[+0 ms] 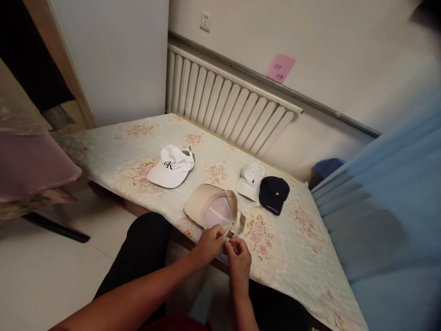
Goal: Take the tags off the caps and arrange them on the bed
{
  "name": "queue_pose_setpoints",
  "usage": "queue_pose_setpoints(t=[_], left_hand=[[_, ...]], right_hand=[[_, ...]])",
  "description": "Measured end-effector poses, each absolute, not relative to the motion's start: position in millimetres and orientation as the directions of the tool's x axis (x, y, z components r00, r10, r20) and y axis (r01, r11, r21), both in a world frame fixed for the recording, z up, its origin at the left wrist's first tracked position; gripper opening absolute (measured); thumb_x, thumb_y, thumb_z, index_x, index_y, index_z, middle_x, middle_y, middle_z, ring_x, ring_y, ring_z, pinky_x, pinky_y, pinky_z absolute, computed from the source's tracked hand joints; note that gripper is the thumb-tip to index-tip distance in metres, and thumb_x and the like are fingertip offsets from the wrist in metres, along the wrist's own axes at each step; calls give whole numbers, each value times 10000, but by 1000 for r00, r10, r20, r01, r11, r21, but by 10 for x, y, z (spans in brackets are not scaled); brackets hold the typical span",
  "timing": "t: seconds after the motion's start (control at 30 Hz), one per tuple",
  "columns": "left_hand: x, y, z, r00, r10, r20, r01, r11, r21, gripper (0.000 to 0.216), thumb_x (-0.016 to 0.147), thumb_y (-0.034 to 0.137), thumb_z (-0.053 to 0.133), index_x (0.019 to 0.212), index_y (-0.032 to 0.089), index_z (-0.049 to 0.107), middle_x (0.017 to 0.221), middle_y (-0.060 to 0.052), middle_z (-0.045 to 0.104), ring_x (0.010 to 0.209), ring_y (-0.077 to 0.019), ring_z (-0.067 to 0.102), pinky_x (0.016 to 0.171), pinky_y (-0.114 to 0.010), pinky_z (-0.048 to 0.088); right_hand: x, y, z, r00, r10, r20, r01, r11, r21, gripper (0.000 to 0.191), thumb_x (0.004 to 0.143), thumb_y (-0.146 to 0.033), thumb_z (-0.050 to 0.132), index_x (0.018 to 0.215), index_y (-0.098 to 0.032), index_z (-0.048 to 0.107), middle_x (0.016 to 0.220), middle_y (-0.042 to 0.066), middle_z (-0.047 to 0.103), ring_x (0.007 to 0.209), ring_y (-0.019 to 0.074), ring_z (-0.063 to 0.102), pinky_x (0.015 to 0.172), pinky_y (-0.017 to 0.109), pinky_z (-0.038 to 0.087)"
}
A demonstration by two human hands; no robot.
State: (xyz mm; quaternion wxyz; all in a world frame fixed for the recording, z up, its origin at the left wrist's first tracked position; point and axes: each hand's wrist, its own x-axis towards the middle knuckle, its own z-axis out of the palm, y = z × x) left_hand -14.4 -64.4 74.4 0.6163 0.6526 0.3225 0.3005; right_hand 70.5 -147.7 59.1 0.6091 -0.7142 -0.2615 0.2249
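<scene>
The left forearm [138, 294] slants up from the lower left while the right forearm [243, 310] rises more steeply from the bottom edge, so that the left hand [208, 243] and right hand [239, 253] meet at the near edge of the table [285, 262]. Thumbs and fingers [217, 231] are bent and pinched nearly closed, both hands having hold of the strap [229, 234] of a beige cap [196, 204]. The fingertips cover the strap's end, and exactly what lies between them is too small to make out. The cap rests on the flowered cover with its brim to the left and its hollow crown tipped open, showing a pale lilac lining [216, 209]. Farther back sits a white cap [174, 165] with dark "CK" lettering; to the right, a smaller white cap [251, 180] sits beside a navy cap [274, 194], whose small brim lettering is illegible. The arms hide part of the table's near edge and the dark-clad legs [141, 253]. A blue curtain [389, 197] is cut off at the right and partly covers a blue object [325, 168], hard to identify.
</scene>
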Motion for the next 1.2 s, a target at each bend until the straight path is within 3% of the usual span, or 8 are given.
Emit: queue_pose_setpoints(t=[0.27,0.6,0.83,1.2], left_hand=[[-146,-647,659,610,792,-10,102,-66,993,81,676,199,459,608,188,417,591,47,437,601,-111,424,562,-226,314],[-156,-644,609,616,788,24,90,-101,991,77,672,200,450,609,189,408,603,39,424,615,-116,406,575,-237,308],[-161,-660,591,637,770,-34,33,16,999,74,664,217,442,613,197,393,589,48,421,572,-107,430,536,-221,335],[-176,-627,568,629,775,-60,75,16,997,89,689,252,450,631,190,425,604,44,432,590,-111,429,558,-225,335]], right_hand=[[733,-1452,479,766,642,-45,74,-157,-985,237,629,-394,685,696,-205,559,542,-47,538,521,145,507,514,257,415],[656,-1476,505,788,611,73,213,-160,-964,175,694,-359,643,768,-212,582,657,-17,584,599,156,531,583,264,424],[683,-1456,561,743,666,-69,41,-147,-988,201,640,-378,654,667,-201,562,539,-38,534,520,141,495,516,248,397],[632,-1462,569,644,744,-177,-76,-168,-983,279,615,-447,706,627,-183,616,508,-30,542,477,122,469,483,235,373]])
